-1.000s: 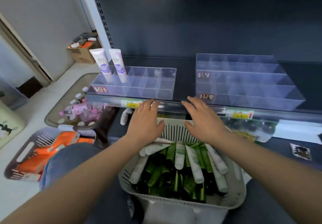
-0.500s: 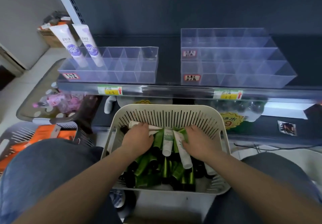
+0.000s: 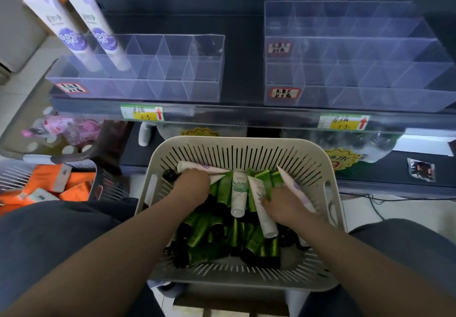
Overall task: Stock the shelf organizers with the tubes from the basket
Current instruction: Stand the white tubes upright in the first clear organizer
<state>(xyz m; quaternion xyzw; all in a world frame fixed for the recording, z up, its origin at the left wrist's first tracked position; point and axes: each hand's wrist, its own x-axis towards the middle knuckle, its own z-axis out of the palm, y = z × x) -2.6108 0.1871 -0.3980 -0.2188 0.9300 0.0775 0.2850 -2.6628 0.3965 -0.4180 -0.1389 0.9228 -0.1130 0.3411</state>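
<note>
The tubes point(image 3: 222, 237) lie heaped in the basket point(image 3: 241, 141), mostly green with black caps and a few white ones on top. The left hand point(image 3: 192, 185) sits in the far left of the heap with its fingers bent down among the tubes and hidden, so I cannot tell whether they grip anything. Just beyond those fingers a purple-print tube point(image 3: 197, 167) lies crosswise against the basket's far wall, touching the hand. The right hand point(image 3: 286, 205) rests on the right of the heap, fingers pointing away over green tubes. A second purple tube point(image 3: 299, 192) runs along the outer side of these fingers and touches them, but whether they are closed on it cannot be made out. Between the two sets of fingers lies a green-print tube point(image 3: 238, 193), cap toward the person, and another white tube point(image 3: 264, 213) lies just beside the right thumb. Well beyond the fingertips, up on the shelf point(image 3: 246, 116), stand the clear organizers. The left organizer point(image 3: 172, 79) holds two upright tubes point(image 3: 71, 35) in its far left compartments; the right organizer point(image 3: 357, 69) is a tiered one. Price tags point(image 3: 142, 112) sit on the shelf edge. Well to the left of the left fingers lie a grey crate point(image 3: 108, 185) of orange packs point(image 3: 49, 185) and a tray point(image 3: 74, 155) of small pink bottles point(image 3: 61, 129).
</note>
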